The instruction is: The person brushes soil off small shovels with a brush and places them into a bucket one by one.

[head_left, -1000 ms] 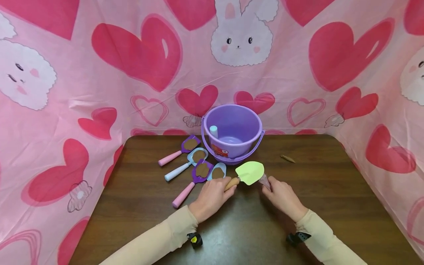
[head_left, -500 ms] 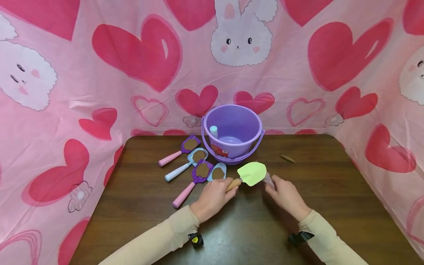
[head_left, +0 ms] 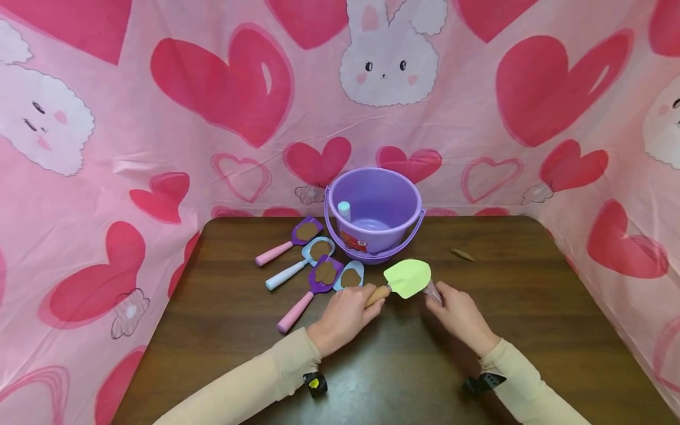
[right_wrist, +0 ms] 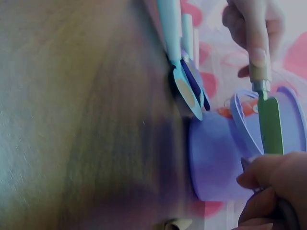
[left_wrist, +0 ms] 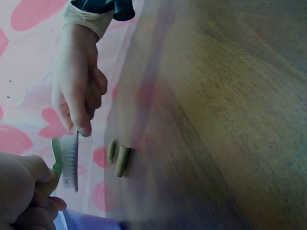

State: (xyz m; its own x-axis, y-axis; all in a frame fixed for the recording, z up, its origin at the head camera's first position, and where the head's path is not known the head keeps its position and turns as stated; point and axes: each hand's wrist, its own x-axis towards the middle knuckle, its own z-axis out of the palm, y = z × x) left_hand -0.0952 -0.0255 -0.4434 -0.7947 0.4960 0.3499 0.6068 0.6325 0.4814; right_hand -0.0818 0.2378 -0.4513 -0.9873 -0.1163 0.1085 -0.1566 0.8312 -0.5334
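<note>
My left hand [head_left: 345,319] grips the wooden handle of a small trowel [head_left: 408,278] with a light green blade. Its blade is raised above the table, in front of the purple bucket [head_left: 366,241]. With thumb and fingers my right hand [head_left: 461,319] holds a brush [head_left: 433,292] by its handle, at the blade's right edge. Pale bristles show on the brush [left_wrist: 70,163] in the left wrist view, close beside the trowel's green edge [left_wrist: 57,155]. In the right wrist view the trowel [right_wrist: 271,125] is seen edge-on, and my fingers hide most of the brush.
Left of the bucket lie purple shovels with pink handles [head_left: 295,311] and light blue ones [head_left: 285,275], brown in their blades' middles. A light blue handle [head_left: 344,211] stands in the bucket. A thin brown piece [head_left: 461,254] lies right; a thicker brown stick [left_wrist: 123,161] shows beside it.
Both hands have shifted slightly right, bringing the trowel and brush along. Their grips look the same, and the bucket and shovels stay in place.
</note>
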